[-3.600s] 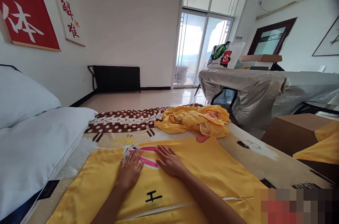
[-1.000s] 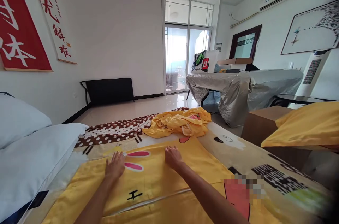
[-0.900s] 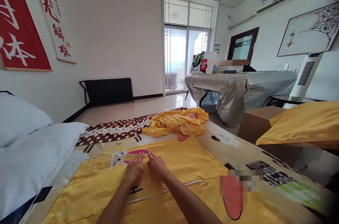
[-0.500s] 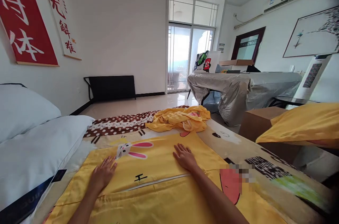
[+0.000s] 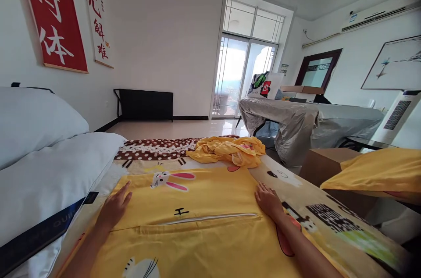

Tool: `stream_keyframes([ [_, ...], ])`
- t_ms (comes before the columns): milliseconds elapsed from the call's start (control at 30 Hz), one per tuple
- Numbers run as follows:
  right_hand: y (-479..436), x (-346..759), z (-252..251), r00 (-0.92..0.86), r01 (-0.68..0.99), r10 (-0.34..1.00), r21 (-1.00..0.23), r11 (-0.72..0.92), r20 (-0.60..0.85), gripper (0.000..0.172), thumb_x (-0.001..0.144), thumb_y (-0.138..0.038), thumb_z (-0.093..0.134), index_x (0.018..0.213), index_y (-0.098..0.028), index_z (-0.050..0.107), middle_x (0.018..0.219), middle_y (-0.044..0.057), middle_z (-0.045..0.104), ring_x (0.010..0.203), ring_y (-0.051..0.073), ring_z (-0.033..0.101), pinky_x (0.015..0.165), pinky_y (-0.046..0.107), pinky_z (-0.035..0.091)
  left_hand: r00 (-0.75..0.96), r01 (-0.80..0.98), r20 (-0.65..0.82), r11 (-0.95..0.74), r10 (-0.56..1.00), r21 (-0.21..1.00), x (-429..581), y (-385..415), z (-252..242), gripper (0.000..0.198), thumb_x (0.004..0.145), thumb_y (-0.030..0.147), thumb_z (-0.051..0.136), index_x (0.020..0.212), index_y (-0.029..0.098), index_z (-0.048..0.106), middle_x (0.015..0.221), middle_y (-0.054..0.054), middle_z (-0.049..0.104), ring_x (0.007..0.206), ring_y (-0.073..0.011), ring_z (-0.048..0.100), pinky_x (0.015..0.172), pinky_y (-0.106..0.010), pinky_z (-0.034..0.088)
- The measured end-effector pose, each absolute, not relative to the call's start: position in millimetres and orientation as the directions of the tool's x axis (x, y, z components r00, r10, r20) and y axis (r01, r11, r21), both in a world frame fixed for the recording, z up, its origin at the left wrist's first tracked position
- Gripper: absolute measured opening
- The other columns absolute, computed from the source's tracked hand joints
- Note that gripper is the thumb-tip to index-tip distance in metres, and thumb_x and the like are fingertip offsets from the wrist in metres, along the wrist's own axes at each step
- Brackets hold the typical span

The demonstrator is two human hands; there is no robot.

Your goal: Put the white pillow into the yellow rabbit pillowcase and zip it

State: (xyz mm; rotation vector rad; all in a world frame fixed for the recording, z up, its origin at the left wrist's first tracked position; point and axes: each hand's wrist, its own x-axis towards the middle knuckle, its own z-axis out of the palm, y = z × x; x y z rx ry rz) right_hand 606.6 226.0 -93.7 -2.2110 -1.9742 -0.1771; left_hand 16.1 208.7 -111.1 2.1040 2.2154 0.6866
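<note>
A yellow pillowcase point(image 5: 210, 199) with a printed rabbit and a pale slit across it lies spread flat on the bed. My left hand point(image 5: 115, 207) rests on its left edge, fingers spread apart and holding nothing. At the opposite edge, my right hand point(image 5: 269, 201) lies palm down with its fingers stretched out. A crumpled yellow cloth point(image 5: 226, 151) sits just beyond the pillowcase. Under both is a patterned blanket point(image 5: 296, 181) in beige and brown.
White pillows point(image 5: 66, 159) are stacked to the left. On the right, a yellow cushion-like item point(image 5: 378, 170) rests over a cardboard box point(image 5: 324, 168). Farther back stand a table under a silver cover point(image 5: 305, 120) and a folded black frame point(image 5: 146, 105) by the wall.
My hands have moved apart across the pillowcase, the left to its left edge and the right to its right edge. The camera view has turned slightly left and tilted.
</note>
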Motion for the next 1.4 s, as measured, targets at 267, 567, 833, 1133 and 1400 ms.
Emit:
stream_keyframes([
  [267,203.1,427.5,-73.5,-0.345,0.907,0.901,-0.155,0.392,0.264,0.05,0.095,-0.041,0.033,0.14,-0.021,0.042,0.15,0.005,0.036,0.139,0.015,0.029,0.113,0.032,0.022,0.38,0.872,0.083,-0.387,0.921,0.3,137.5,167.0,-83.4,0.058,0.093,0.051,0.026,0.144,0.023,0.036,0.151,-0.004,0.031,0.14,-0.0216,0.027,0.114,-0.044,0.026],
  [567,162.6,385.9,-105.9,-0.591,0.696,0.795,-0.413,0.587,0.134,0.05,0.093,-0.035,0.04,0.142,-0.023,0.039,0.15,0.005,0.035,0.14,0.018,0.028,0.115,0.039,0.02,0.42,0.874,-0.011,-0.401,0.907,0.275,146.1,157.8,-100.0,0.055,0.095,0.053,0.022,0.146,0.033,0.026,0.154,0.001,0.021,0.143,-0.0204,0.019,0.116,-0.05,0.017],
  [833,149.1,389.9,-88.6,-0.732,0.603,0.646,-0.237,0.762,0.216,0.027,0.091,-0.025,0.044,0.112,-0.018,0.058,0.123,0.009,0.062,0.119,0.021,0.053,0.099,0.034,0.04,0.282,0.936,0.003,-0.276,0.959,0.218,123.5,181.6,-112.3,0.05,0.095,0.049,0.025,0.144,0.036,0.031,0.153,0.001,0.024,0.142,-0.0209,0.023,0.115,-0.049,0.021],
  [1133,135.8,388.2,-94.8,-0.845,0.518,0.507,0.025,0.855,0.171,0.034,0.082,-0.042,0.06,0.1,-0.013,0.063,0.101,0.008,0.069,0.093,0.021,0.063,0.07,0.031,0.05,0.279,0.95,0.026,-0.28,0.96,0.141,123.4,185.3,-107.9,0.048,0.092,0.043,0.033,0.131,0.026,0.054,0.142,-0.002,0.046,0.135,-0.0208,0.038,0.112,-0.038,0.034],
  [1400,139.7,407.3,-76.9,-0.834,0.544,0.545,-0.032,0.838,0.086,0.023,0.081,-0.03,0.059,0.095,-0.013,0.064,0.098,0.007,0.07,0.085,0.021,0.066,0.068,0.031,0.048,0.597,0.763,0.018,-0.574,0.802,0.297,208.2,174.6,-65.6,0.038,0.095,0.039,0.032,0.108,0.028,0.066,0.123,-0.002,0.064,0.115,-0.0205,0.058,0.1,-0.033,0.044],
])
